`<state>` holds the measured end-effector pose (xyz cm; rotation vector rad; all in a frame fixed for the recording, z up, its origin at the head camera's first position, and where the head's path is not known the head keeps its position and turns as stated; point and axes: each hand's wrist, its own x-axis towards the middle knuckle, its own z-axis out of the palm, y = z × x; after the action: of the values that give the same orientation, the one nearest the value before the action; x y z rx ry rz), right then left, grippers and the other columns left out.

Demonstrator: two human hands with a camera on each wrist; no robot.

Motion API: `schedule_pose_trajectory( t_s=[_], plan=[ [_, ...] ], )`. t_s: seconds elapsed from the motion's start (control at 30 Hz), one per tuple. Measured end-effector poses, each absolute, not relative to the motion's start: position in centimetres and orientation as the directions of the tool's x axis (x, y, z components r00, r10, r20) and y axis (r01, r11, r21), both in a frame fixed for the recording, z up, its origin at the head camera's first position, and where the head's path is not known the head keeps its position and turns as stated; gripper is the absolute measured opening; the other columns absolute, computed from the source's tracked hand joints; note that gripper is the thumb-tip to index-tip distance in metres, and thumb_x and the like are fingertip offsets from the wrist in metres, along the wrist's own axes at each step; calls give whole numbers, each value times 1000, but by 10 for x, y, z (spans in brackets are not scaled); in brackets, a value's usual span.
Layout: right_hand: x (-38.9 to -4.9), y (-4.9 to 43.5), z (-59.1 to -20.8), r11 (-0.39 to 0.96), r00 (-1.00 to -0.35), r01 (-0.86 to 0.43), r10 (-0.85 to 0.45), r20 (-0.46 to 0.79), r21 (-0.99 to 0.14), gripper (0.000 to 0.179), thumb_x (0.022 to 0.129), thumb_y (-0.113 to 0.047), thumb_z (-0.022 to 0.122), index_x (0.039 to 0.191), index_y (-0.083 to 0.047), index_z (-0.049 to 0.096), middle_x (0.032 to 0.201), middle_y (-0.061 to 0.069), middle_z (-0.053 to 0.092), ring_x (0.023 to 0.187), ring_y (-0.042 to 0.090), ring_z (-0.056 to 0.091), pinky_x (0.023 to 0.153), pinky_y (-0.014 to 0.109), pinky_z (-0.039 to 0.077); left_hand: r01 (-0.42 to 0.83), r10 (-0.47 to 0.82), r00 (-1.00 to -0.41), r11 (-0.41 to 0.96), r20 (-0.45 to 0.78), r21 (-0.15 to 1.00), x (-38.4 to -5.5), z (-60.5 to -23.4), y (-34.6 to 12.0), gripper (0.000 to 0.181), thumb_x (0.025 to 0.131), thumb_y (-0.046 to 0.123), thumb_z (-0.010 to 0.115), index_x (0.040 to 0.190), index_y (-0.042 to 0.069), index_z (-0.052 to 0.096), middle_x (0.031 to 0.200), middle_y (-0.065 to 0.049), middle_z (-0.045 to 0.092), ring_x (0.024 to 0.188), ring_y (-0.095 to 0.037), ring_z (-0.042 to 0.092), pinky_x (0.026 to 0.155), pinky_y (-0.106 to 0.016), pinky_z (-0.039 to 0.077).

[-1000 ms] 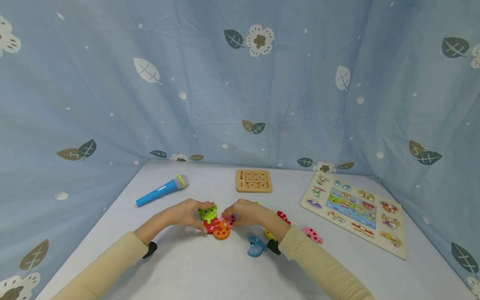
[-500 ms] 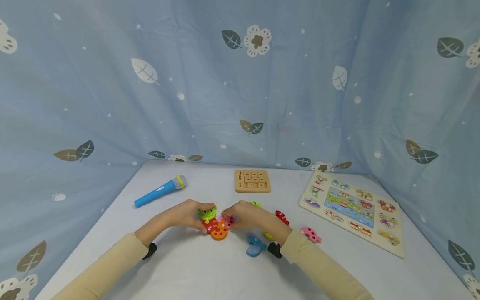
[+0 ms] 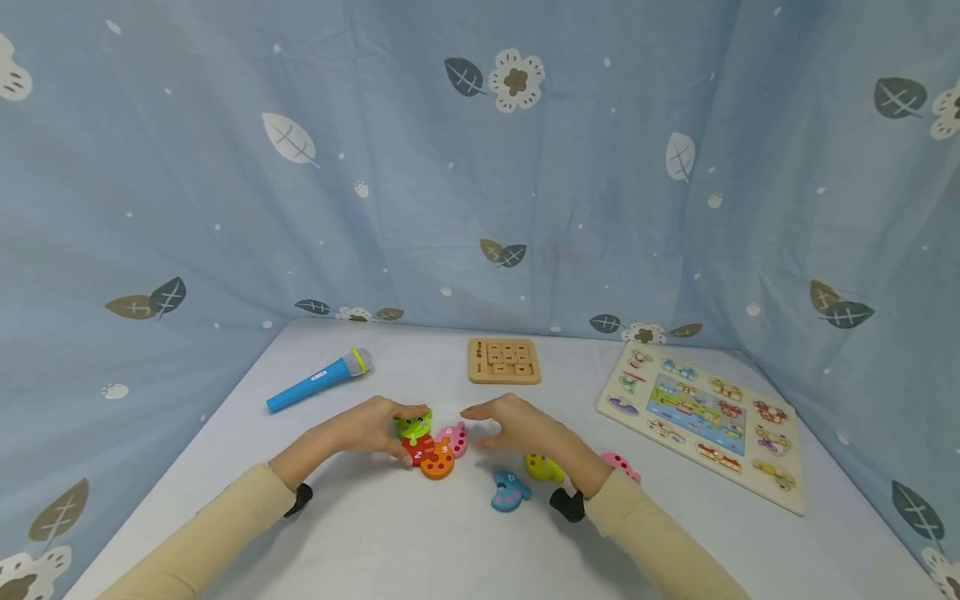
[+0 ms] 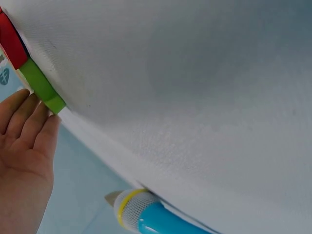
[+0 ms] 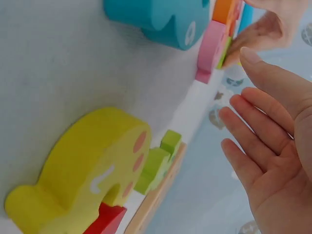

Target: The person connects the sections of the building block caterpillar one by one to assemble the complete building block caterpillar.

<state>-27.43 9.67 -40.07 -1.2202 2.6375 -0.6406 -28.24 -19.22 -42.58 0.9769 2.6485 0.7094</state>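
Note:
In the head view my left hand holds the green smiling caterpillar head and the red 2 piece between fingers and thumb. In the left wrist view its fingertips touch the green block's edge. The orange 3 piece joins the red one, and the pink 4 piece joins the orange. My right hand is just right of the pink piece, apart from it, its fingers and thumb spread with nothing between them. Near it lie a blue 6 piece and a yellow piece.
A blue toy microphone lies at the back left. Behind the hands is a wooden number board; a picture puzzle board lies at the right. Another pink piece is partly behind my right forearm. A patterned curtain surrounds the table.
My right hand has let go of the pink 4 piece, opened and moved a little to the right. The left hand stays at the green head and red piece.

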Motion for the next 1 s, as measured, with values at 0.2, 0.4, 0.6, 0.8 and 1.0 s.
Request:
schedule_pose_trajectory(
  t_s=[0.2,0.4,0.6,0.8,1.0],
  plan=[
    [-274,107,-398,569,-669,-682,-739,78,-459,46,85,-17,75,128,-4,62,128,5,62,122,19,55,97,32,48,539,656,-753,655,-46,529,-282,-426,-192,83,70,43,84,138,7,53,140,-7,52,131,-28,46,104,-46,41],
    [-271,117,-396,579,-693,-663,-715,95,-474,46,86,-19,75,128,-5,62,128,3,62,123,19,54,98,32,47,535,649,-759,661,-44,527,-280,-424,-192,83,69,42,85,138,8,54,140,-7,52,130,-29,46,103,-46,41],
    [-271,130,-396,588,-711,-645,-697,100,-488,47,85,-17,76,129,-5,62,130,4,61,122,19,55,98,36,47,529,645,-763,660,-40,534,-279,-424,-193,83,69,41,86,137,8,54,139,-8,53,130,-29,46,103,-47,41],
    [-274,141,-400,603,-727,-629,-680,95,-491,47,85,-15,75,129,-6,62,131,5,60,123,20,54,98,36,47,527,646,-762,653,-37,544,-279,-425,-194,82,69,40,86,137,7,54,140,-8,52,131,-29,45,103,-47,41],
    [-282,147,-401,625,-723,-642,-686,80,-443,48,83,-15,77,128,-4,62,129,7,62,122,23,55,97,38,48,530,654,-756,648,-41,547,-280,-425,-193,82,70,39,86,138,6,53,140,-8,52,132,-28,44,104,-45,40]
  ],
)
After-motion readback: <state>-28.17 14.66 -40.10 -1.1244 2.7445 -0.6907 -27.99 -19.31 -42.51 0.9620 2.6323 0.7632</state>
